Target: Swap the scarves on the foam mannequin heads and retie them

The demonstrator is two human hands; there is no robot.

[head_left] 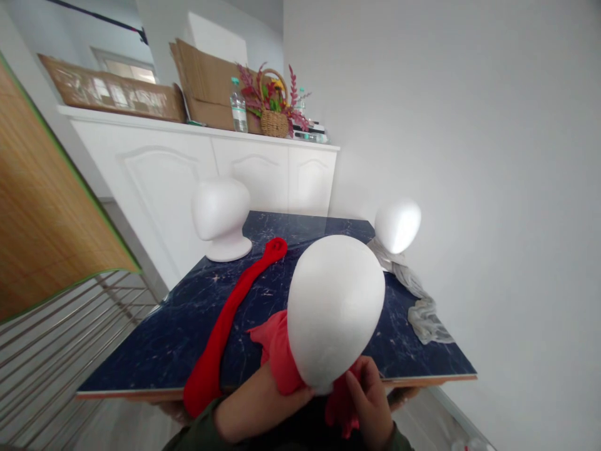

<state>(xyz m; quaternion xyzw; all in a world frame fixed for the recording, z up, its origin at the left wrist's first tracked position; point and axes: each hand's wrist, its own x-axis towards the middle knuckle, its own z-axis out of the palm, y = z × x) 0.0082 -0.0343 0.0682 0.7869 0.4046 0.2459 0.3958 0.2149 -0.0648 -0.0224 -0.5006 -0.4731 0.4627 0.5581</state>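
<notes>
A white foam mannequin head (335,300) stands near the table's front edge with a coral-pink scarf (277,351) around its neck. My left hand (282,401) reaches under the head at the neck, its fingers at the scarf and partly hidden by the head. On the right side, my right hand (369,391) pinches the scarf's hanging end between thumb and fingers. A long red scarf (232,307) lies to the left, its far end coiled and its near end over the table edge.
The dark blue table (178,338) also bears a bare foam head (221,216) at the back left and another (398,225) at the right, wrapped in a grey scarf (410,282). Behind is a white cabinet (253,166); a metal rack (70,332) stands left.
</notes>
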